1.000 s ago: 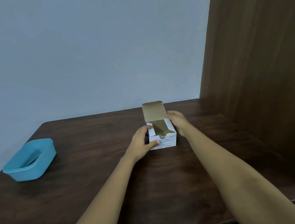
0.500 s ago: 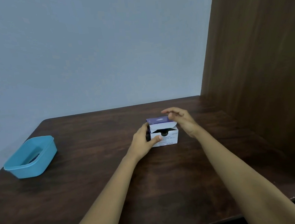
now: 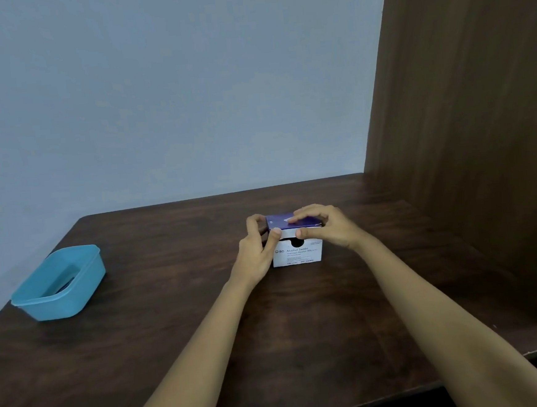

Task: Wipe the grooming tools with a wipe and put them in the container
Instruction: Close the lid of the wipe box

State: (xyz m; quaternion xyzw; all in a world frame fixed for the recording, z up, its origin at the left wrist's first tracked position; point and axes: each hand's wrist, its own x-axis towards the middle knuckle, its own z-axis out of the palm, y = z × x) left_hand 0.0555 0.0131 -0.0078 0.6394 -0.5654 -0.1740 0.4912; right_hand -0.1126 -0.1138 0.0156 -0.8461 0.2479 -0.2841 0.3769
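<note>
**Both hands on the swab box, lid folded down**

Swab box [image 3: 297,255] stands upright on the dark wooden table [image 3: 174,323], about mid-table, straight out at 12 o'clock from me. White front face towards me, print reads "BD Alcohol Swabs"; the smaller lines are too fine to read. A dark half-round cut-out shows at the top of that face. Purple lid [image 3: 278,223] lies folded over the top, its white front flap down against the front wall. Whether the flap is tucked in, I cannot tell.

My left hand [image 3: 256,252] grips the box on its 9 o'clock side. Thumb is pressed at the upper front corner, fingers curled round towards the back wall.

My right hand [image 3: 325,229] comes in from the 3 o'clock side and pinches the lid. Fingers are curled over the purple top, thumb against the front flap.

Blue container [image 3: 59,303] sits at 9 o'clock from the box, well apart from it, close to the table's left edge. Open top, rim up, resting flat. Its inside is in shadow, contents cannot be made out.

Grey-blue wall [image 3: 156,99] stands at 12 o'clock behind the table. Brown wood panel [image 3: 479,122] rises at 3 o'clock along the table's right side
</note>
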